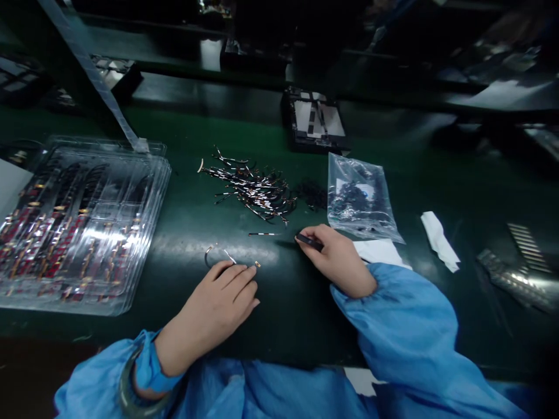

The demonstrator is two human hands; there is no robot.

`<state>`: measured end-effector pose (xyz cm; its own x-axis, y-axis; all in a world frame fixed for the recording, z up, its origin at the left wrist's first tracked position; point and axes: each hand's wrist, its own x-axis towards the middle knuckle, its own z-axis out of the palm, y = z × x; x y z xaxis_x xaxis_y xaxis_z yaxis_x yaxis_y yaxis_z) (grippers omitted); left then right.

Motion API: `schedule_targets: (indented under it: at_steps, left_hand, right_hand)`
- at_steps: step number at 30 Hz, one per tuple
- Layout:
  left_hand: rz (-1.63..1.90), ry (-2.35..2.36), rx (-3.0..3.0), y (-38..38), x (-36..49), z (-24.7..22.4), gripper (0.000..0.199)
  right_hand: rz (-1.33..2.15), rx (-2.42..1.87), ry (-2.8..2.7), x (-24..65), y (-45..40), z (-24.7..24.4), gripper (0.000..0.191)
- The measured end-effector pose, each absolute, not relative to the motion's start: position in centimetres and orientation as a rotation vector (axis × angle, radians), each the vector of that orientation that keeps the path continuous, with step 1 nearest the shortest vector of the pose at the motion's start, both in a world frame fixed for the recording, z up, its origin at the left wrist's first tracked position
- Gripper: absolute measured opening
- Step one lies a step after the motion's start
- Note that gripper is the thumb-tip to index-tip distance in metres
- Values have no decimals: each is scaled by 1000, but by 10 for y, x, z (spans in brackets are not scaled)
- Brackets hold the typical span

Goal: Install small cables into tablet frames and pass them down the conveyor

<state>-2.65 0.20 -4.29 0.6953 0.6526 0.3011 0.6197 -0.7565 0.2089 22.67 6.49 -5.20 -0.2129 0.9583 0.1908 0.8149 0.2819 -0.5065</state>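
My left hand [222, 299] rests palm down on the green bench, its fingers slightly bent and close together, pinning a thin flex cable [229, 256] at the fingertips. The cable's curved dark end and a small gold connector show beyond the fingers; its middle is hidden. In my right hand [336, 256] is a pair of dark tweezers [309, 241], gripped between thumb and forefinger, with the blurred tip pointing left. A single thin strip [262, 234] lies just beyond the tip. Farther back is a tangled pile of flex cables [257, 189].
Stacked clear plastic trays [151, 233] with cables stand at left. Small black pieces [312, 192] lie beside a clear bag [362, 198]. A black box [317, 122] sits behind; white paper [439, 241] and metallic strips [528, 247] lie at right.
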Motion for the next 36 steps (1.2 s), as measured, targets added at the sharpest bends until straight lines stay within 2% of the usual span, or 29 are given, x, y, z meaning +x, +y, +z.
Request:
schedule_targets:
  at_steps: [10,25,30,36]
  left_hand:
    - [546,1068,2815,0,-24,-46,26]
    - [516,1066,2786,-4,-25,-51,29]
    - [583,1076,2805,-5,-25,-55,31]
    - [584,1072,2818,-3,-24,-55,30]
  right_hand:
    - [643,-1457,-2059,162,25,-48,10]
    - [188,-1463,-2158,145,5,-53,16]
    - [26,-1442,-2262,142,-7,-51,25]
    - [-7,-1450,-2271,144,-10,-51,30]
